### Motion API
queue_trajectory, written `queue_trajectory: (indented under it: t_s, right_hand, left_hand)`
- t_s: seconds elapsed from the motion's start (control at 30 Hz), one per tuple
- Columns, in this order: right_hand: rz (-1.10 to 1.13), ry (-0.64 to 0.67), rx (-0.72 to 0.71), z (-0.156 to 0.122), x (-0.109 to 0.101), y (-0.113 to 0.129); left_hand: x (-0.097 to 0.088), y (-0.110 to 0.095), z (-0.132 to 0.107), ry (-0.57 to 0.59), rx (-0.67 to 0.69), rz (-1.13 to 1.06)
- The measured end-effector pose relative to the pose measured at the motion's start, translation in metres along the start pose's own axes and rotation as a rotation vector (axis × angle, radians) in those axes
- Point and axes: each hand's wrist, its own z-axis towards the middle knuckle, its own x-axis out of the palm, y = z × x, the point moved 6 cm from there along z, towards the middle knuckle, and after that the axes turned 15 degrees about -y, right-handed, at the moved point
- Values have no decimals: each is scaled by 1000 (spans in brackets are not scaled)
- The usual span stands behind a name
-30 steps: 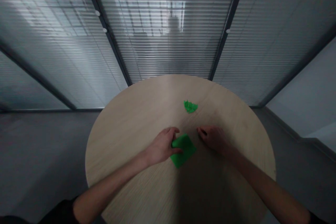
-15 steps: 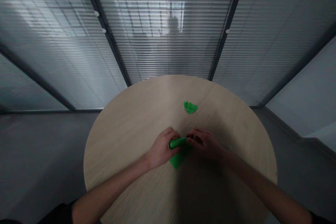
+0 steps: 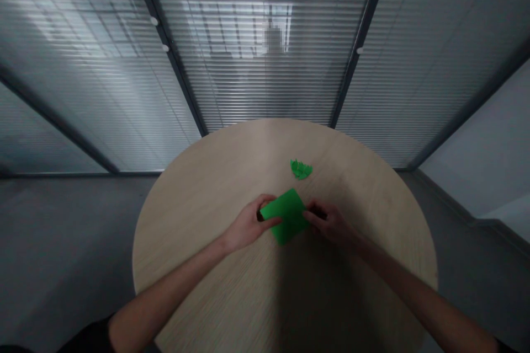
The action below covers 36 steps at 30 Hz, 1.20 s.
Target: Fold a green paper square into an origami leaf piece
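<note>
Green square sheet spans our hands, set apart: our left hand pinches one edge, our right hand the opposite corner; we should keep it taut.

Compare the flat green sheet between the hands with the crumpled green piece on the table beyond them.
The green sheet is smooth and four-cornered, while the crumpled green piece is jagged. The sheet is much larger than the piece. The left hand and right hand hold the sheet at its edges, while the piece lies untouched on the round wooden table. Both are bright green.
</note>
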Motion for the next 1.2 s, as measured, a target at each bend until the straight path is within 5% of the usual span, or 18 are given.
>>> queue_trajectory:
  t_s: [0.2,0.6,0.9,1.2]
  right_hand:
    - [153,44,147,-1,3,-4]
    - [340,-27,316,-2,-2,-14]
    - [332,-34,287,-2,-5,-10]
    - [353,196,256,-10,-2,-4]
  left_hand:
    - [13,9,-3,131,-209,-151]
    - [12,11,-2,153,-256,-375]
    - [7,13,-3,98,-370,-549]
    - [6,6,-2,79,-346,-518]
